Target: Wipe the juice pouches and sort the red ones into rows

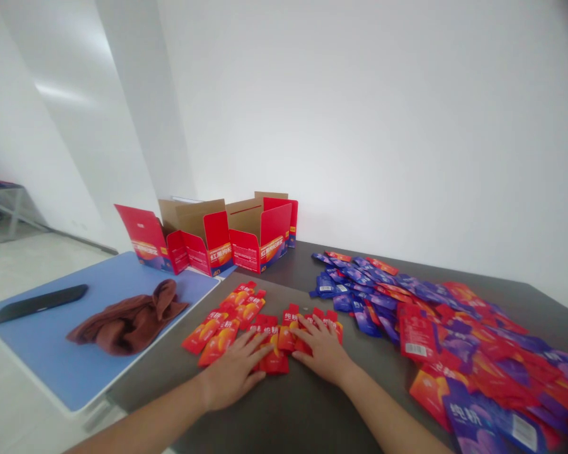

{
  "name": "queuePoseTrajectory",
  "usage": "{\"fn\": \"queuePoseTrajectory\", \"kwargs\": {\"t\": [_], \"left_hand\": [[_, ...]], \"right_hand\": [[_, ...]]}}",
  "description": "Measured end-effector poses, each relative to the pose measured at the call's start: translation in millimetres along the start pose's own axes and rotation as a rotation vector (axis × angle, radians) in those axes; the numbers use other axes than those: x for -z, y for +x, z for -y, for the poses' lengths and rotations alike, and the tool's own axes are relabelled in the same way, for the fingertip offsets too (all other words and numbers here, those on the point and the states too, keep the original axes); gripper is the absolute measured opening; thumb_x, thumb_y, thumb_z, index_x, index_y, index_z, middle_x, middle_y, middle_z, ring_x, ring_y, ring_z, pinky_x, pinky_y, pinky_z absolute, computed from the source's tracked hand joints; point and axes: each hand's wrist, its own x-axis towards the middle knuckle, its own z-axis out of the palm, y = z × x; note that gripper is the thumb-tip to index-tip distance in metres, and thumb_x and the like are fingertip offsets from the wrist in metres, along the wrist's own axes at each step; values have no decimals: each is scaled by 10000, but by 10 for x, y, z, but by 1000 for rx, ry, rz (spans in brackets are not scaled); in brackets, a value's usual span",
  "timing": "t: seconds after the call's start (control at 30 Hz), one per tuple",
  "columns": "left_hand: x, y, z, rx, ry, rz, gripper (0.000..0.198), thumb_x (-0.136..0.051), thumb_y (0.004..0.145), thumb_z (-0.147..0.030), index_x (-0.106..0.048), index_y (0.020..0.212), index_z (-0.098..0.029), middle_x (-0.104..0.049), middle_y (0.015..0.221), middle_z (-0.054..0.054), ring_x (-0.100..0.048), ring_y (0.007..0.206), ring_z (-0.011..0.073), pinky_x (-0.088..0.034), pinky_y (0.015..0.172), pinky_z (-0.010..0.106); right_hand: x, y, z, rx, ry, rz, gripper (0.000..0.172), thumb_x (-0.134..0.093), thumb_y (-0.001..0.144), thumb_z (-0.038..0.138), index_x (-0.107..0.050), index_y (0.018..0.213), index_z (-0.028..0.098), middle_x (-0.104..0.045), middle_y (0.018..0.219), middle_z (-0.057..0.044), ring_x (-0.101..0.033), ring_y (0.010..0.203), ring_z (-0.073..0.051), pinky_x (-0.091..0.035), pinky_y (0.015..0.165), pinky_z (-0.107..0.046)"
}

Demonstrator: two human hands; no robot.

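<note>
Several red-and-orange sachets [275, 360] lie side by side on the dark table in front of me. My left hand [236, 369] rests on some of them, palm down with the fingers stretched out. Flat on the sachets just to the right is my right hand [324, 350], its fingers spread. Parts of the sachets under both hands are hidden. Left of my left hand, more red sachets [222, 337] are laid out in rows, overlapping a little.
A large loose pile of purple and red sachets [419, 337] spreads over the right side of the dark table [284, 419]. Open red cartons [246, 251] stand at the back left. On the blue table [42, 353] lie a brown cloth [127, 325] and a long black object [38, 304].
</note>
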Motion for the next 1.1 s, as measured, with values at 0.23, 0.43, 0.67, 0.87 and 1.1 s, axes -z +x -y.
{"fn": "queuePoseTrajectory", "kwargs": {"t": [0.23,0.43,0.67,0.87,1.1], "left_hand": [[87,484,218,-156,9,38,479,-448,972,-370,-434,1437,-255,-390,1536,40,-301,1437,245,-267,1182,411],[257,574,641,23,70,-82,536,-426,970,-372,-336,1483,-245,-309,1576,91,-298,1437,242,-231,1179,475],[127,698,899,204,135,-74,460,-407,964,-383,-476,1404,-269,-446,1501,97,-368,1401,268,-282,1138,489],[181,639,866,355,157,-185,526,-352,971,-472,-404,1452,-264,-300,1583,68,-289,1437,261,-224,1171,444],[22,-123,617,622,115,-94,723,-405,910,-582,-356,1481,-142,-268,1567,214,-249,1428,422,-282,1107,608]], "right_hand": [[-10,-54,-46,-27,-18,-15,521,-492,892,577,-478,1386,412,-304,1574,51,-199,1452,-334,-71,1155,-586],[-19,-38,-34,-36,-14,-21,534,-484,882,609,-486,1379,414,-318,1570,41,-209,1446,-343,-64,1147,-602],[-18,-44,-35,-35,-1,-22,538,-491,879,609,-473,1385,426,-324,1568,40,-210,1444,-355,-75,1141,-613],[-12,-49,-23,-28,-10,-29,540,-472,884,623,-470,1387,426,-330,1565,41,-216,1444,-348,-83,1146,-599],[-37,-49,-26,-22,-7,-41,534,-479,884,612,-487,1379,413,-343,1560,28,-229,1437,-359,-87,1141,-606]]}}
